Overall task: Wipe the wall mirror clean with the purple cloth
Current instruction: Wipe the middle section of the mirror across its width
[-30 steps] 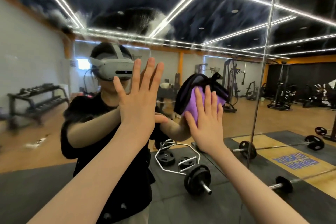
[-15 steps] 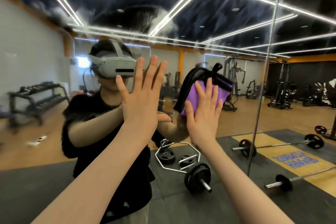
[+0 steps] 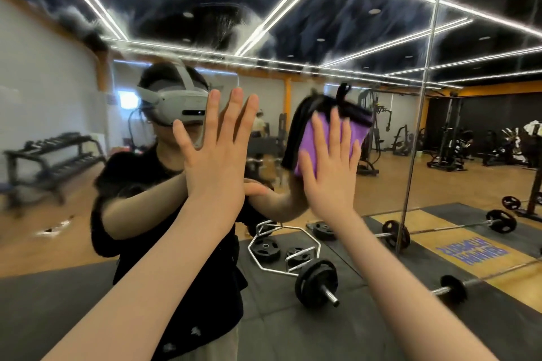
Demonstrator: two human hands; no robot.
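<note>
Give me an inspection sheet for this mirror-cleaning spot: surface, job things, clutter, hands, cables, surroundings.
Surface: wall mirror, hazy smears across its upper part; vertical seam to the right.
Job's things: purple cloth with a dark edge, pressed flat on the glass.
Clutter: nothing seen on the glass; any ledge is out of view.
Hands: left hand open, fingers straight, palm toward the glass; right hand flat, fingers spread, pressing the cloth.
Cables: nothing seen.
Surroundings: all seen as reflections: gym floor with hex bar, loaded barbell, dumbbell rack, machines at the far right.
</note>
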